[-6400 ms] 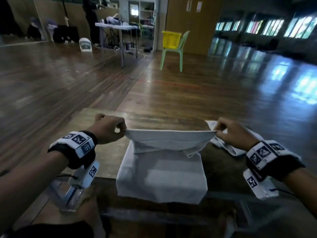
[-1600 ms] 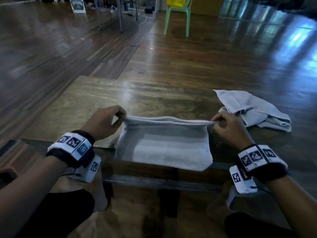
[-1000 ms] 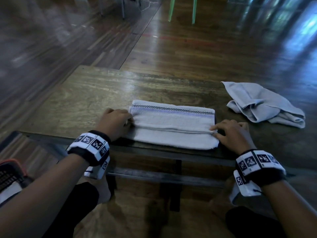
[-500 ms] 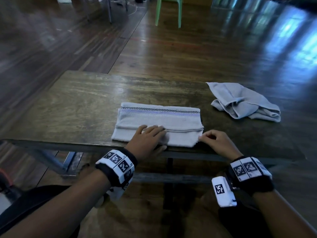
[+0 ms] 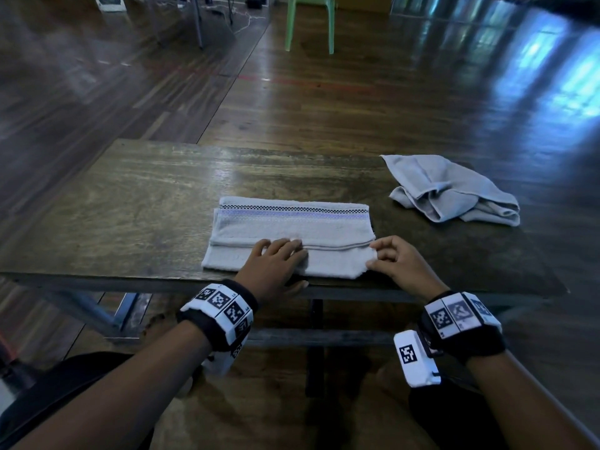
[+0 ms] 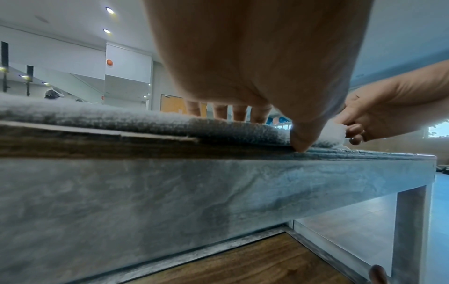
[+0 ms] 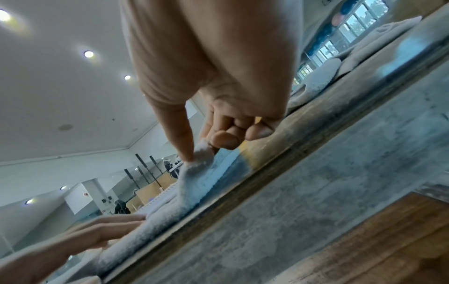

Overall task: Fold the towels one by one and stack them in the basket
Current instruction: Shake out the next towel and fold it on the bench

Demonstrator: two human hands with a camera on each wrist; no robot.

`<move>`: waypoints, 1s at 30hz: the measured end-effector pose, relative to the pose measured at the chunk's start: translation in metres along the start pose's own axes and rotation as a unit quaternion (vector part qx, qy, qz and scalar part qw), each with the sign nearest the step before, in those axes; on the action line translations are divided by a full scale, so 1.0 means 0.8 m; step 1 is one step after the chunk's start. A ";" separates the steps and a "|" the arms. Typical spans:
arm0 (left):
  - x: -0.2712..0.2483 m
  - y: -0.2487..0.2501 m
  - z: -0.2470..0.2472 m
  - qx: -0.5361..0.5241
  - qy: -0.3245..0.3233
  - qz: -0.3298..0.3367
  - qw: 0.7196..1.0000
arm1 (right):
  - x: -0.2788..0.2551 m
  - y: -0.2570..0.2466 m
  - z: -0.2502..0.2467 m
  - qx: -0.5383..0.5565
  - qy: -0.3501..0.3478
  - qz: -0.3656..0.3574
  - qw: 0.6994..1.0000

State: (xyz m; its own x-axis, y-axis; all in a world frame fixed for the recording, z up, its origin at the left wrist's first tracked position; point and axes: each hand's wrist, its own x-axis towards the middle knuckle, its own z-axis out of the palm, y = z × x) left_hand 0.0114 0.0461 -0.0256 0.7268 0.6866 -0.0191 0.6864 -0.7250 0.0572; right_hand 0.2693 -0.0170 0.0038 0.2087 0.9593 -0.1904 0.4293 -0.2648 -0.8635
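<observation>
A pale folded towel (image 5: 292, 227) with a checkered and purple stripe lies near the front edge of the wooden table (image 5: 136, 203). My left hand (image 5: 276, 259) rests flat on its middle, fingers straight, pressing it down; the left wrist view shows those fingers (image 6: 239, 113) on the pile of the towel (image 6: 121, 119). My right hand (image 5: 386, 254) pinches the towel's near right corner between thumb and fingers, and the right wrist view shows that corner (image 7: 199, 165) lifted slightly off the table. A second, crumpled grey towel (image 5: 451, 190) lies at the right of the table. No basket is in view.
The table's front edge (image 5: 162, 280) runs just below my hands, with a metal frame and crossbar (image 5: 324, 337) underneath. A green plastic chair (image 5: 308, 24) stands far off on the wooden floor. My legs are under the table.
The towel went from hanging between both hands to lying folded on the table. My left hand moved from its left end to its middle; the right hand now pinches the right corner.
</observation>
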 end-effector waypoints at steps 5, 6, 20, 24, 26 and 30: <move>0.001 0.000 -0.003 0.003 0.001 -0.005 1.000 | -0.003 0.000 -0.010 -0.069 0.000 -0.001 0.998; 0.001 0.000 -0.002 0.005 0.002 -0.004 1.000 | -0.005 -0.003 -0.015 -0.083 0.024 -0.014 0.996; -0.013 -0.049 -0.029 -0.046 0.045 -0.073 0.995 | 0.002 0.002 -0.025 -0.366 0.063 -0.152 0.916; -0.034 -0.102 -0.043 0.014 0.009 -0.147 0.989 | 0.015 -0.004 -0.012 -0.470 0.018 -0.182 0.863; -0.042 -0.119 -0.047 0.029 0.004 -0.174 0.984 | 0.021 -0.007 -0.007 -0.486 0.003 -0.175 0.856; -0.045 -0.128 -0.047 0.033 0.035 -0.169 0.984 | 0.032 -0.014 0.000 -0.509 0.013 -0.164 0.845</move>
State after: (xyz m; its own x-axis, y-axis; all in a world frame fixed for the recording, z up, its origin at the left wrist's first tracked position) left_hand -0.0861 0.0980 0.0065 0.4545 0.8897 0.0436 0.8906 -0.4547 -0.0059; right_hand 0.2698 0.0102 0.0086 -0.0551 0.9985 0.0031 0.9983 0.0552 -0.0172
